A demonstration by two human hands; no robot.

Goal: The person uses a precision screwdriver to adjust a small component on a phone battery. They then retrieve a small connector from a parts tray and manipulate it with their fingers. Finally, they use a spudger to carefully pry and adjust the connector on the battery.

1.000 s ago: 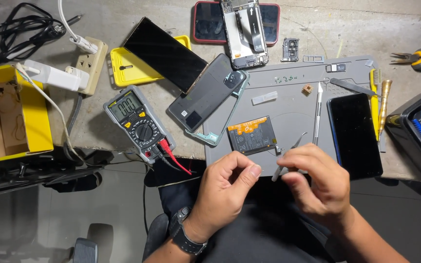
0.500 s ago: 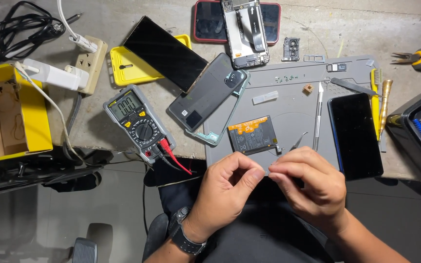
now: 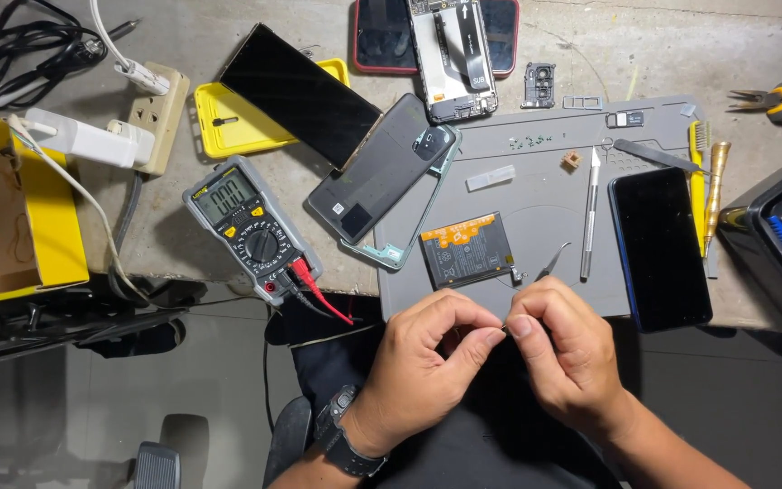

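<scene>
Several things are spread over the grey work mat (image 3: 536, 195) beyond the hands: a battery with an orange label (image 3: 466, 250), a scalpel-like knife (image 3: 589, 213), a dark phone (image 3: 660, 246) and, off the mat's left edge, a multimeter (image 3: 252, 228) with red and black leads. Whatever is pinched between the fingertips is too small to be made out, and only the tip of the tweezers (image 3: 554, 260) is seen above the right hand (image 3: 565, 355). Both hands are held together just below the mat's near edge, the left hand (image 3: 427, 358) with thumb and forefinger pressed shut, the right curled around the tweezers.
</scene>
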